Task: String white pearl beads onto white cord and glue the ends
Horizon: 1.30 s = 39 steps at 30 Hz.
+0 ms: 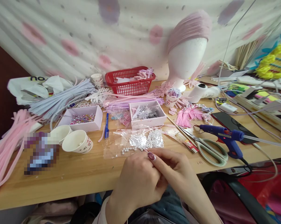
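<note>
Close together at the table's front edge, my left hand (140,177) and my right hand (174,169) touch, both with curled fingers. The right thumb, with a dark glittery nail, presses toward the left hand's fingers. A thin pale tip (145,150) shows beside that thumb; what it belongs to is hidden by the hands. Just beyond them lies a clear plastic bag (117,140) of white pearl beads (155,138), some in a row at its near side. Scissors (212,152) with pale green handles lie to the right.
A blue glue gun (224,133) and black phone (233,126) are at right, with cables around. Two paper cups (76,141), white boxes (90,123) of beads and a blue pen (106,126) are left and centre. Behind stand a red basket (131,87) and foam head (185,59).
</note>
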Tool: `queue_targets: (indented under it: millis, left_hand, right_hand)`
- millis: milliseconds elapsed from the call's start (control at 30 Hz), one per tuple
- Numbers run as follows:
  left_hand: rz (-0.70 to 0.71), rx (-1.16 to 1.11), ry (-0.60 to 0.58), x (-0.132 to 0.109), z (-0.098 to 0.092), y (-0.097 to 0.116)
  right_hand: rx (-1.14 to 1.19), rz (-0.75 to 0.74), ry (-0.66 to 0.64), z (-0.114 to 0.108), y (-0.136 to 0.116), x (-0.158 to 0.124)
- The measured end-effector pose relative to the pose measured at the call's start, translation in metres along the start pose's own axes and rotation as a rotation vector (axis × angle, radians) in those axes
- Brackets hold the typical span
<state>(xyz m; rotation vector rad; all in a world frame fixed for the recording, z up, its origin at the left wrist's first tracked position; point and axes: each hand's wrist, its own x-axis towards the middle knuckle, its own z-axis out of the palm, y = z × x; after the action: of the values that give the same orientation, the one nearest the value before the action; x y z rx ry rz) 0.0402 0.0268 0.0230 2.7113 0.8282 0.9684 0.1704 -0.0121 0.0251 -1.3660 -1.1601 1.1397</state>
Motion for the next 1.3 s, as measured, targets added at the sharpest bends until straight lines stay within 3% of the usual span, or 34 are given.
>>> queue_targets:
  millis: [133,267,467,567,733,900,1033,1300]
  left_hand:
    - [0.001,0.080,-0.062,0.003,0.005,-0.002]
    - [-0.027,0.084,-0.163,0.003,0.014,-0.010]
    - [-0.154,-0.261,-0.186,-0.004,0.005,-0.020]
    - [-0.287,-0.431,-0.079,-0.012,-0.004,-0.027]
    - [-0.575,-0.538,0.271,-0.018,-0.003,-0.035]
    - [-0.825,-0.878,0.318,-0.008,0.004,-0.025]
    - [-0.765,-0.839,0.329,-0.003,0.003,-0.017]
    - [-0.381,-0.457,0.233,-0.010,0.008,-0.015]
  right_hand:
    - [0.043,0.000,0.101,0.001,0.005,0.005]
    - [0.004,-0.124,0.177,0.004,0.009,0.012]
    - [0.213,-0.247,0.217,0.005,0.016,0.020]
    - [0.287,-0.268,0.237,0.001,0.021,0.023]
    - [0.340,-0.239,0.204,-0.004,0.025,0.027]
    - [0.341,-0.255,0.141,-0.005,0.022,0.028]
    - [0.239,-0.239,0.117,-0.011,0.017,0.025]
    - [0.160,-0.118,-0.001,-0.018,0.022,0.015]
